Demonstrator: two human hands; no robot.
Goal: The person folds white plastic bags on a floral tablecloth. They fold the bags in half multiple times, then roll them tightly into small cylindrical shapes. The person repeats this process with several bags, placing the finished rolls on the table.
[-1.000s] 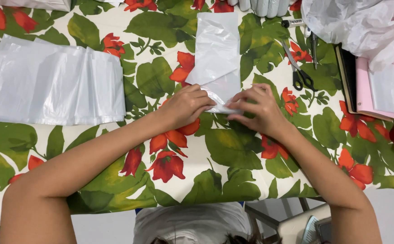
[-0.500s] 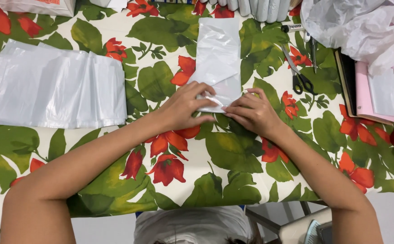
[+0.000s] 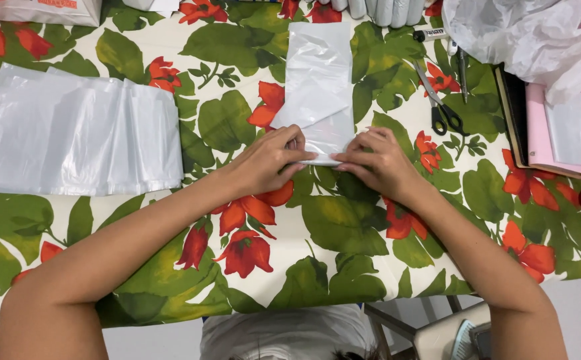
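Plastic bag, near edge under both hands

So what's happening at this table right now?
A person presses both hands, left hand and right hand, onto the near end of a folded clear plastic bag lying on a floral tablecloth. A stack of similar bags lies to the left, scissors to the right.
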